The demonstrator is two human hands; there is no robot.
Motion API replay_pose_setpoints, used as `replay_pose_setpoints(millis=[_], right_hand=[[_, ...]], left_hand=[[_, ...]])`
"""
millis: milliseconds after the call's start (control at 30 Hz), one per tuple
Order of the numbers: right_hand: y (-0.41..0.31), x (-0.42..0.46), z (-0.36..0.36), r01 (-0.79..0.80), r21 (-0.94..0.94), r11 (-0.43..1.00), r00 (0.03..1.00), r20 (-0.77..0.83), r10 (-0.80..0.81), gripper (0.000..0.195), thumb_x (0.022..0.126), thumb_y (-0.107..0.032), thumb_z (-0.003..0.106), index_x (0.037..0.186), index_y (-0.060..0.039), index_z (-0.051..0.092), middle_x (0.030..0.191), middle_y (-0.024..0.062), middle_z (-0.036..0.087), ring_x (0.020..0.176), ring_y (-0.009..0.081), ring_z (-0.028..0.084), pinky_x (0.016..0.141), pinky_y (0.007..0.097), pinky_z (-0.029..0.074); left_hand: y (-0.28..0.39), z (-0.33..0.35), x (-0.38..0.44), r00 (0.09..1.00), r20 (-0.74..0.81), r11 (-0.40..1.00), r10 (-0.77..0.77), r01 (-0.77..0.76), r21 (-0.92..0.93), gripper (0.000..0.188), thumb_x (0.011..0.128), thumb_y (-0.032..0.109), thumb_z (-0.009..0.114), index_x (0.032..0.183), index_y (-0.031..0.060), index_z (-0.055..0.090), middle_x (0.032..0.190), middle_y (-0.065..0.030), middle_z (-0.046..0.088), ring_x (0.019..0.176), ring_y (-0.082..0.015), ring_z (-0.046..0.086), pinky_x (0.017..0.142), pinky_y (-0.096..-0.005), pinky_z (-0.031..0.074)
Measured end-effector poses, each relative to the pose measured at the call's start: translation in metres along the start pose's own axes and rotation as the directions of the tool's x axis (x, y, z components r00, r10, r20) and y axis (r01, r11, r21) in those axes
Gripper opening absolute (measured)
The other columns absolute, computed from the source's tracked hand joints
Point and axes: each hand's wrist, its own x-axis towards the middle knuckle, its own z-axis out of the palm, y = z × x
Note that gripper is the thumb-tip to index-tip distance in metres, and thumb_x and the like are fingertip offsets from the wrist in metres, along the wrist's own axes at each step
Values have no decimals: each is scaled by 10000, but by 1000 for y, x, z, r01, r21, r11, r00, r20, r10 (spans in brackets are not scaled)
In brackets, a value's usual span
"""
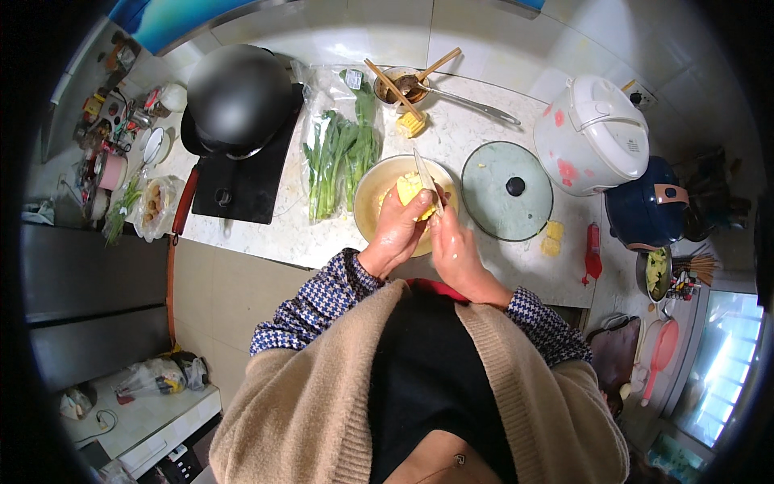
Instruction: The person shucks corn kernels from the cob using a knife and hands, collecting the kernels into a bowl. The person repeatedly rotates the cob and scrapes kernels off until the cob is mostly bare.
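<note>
My left hand [398, 227] grips a piece of corn on the cob [410, 186] above a cream-coloured bowl [364, 196]. Some loose yellow kernels show inside the bowl. A kitchen knife [425, 171] is held in my right hand [452, 245], its blade slanting up and away along the corn's right side. Both hands are close together over the bowl and look wet, with bits of corn stuck to the right one. Another corn piece [412, 124] lies beyond the bowl. Two stripped cob pieces [551, 238] rest on the countertop to the right.
Left of the bowl lie bagged leafy greens [341, 157] and a wok [239, 100] on a black cooktop [239, 193]. A sauce bowl [387, 91] holds chopsticks and a ladle. To the right are a glass lid [505, 202], a white rice cooker [586, 139] and a dark blue cooker [641, 202].
</note>
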Motion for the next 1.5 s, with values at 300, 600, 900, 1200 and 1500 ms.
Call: replay_pose_setpoints(millis=[300,600,900,1200,1500], right_hand=[[-6,2,-9,-29,11,1000,995,97,27,137,904,-114,399,881,21,396,707,265,521,681,460,509,542,487,378],[-6,4,-12,39,28,999,999,19,-40,154,905,-129,411,851,14,427,629,239,504,612,445,506,495,459,371],[-20,-1,-26,108,-141,984,994,8,-108,173,905,-148,438,810,-3,432,603,218,496,563,406,500,471,423,364],[-25,-2,-32,-40,198,979,998,-45,50,142,903,-115,450,832,8,446,642,204,506,557,400,499,482,377,389],[-27,-4,-26,58,-4,998,998,14,-58,139,901,-107,449,819,2,421,649,227,501,605,417,517,492,401,383]], left_hand=[[9,-5,3,998,10,995,-54,53,90,333,796,194,659,1022,14,494,915,-67,574,849,-167,570,759,-286,481],[20,-18,10,953,299,982,-57,0,186,673,683,398,730,1150,13,435,1037,-108,553,984,-206,540,890,-325,424],[31,-21,8,956,291,973,-43,-25,228,729,570,388,810,1080,2,462,972,-102,561,929,-197,558,832,-320,451],[31,-6,-1,967,252,999,-42,46,-13,704,594,351,807,1111,31,451,984,-80,547,966,-200,540,885,-346,436],[26,-9,1,967,254,997,-4,-14,70,689,600,390,794,1087,36,458,961,-74,542,945,-219,548,867,-352,439]])
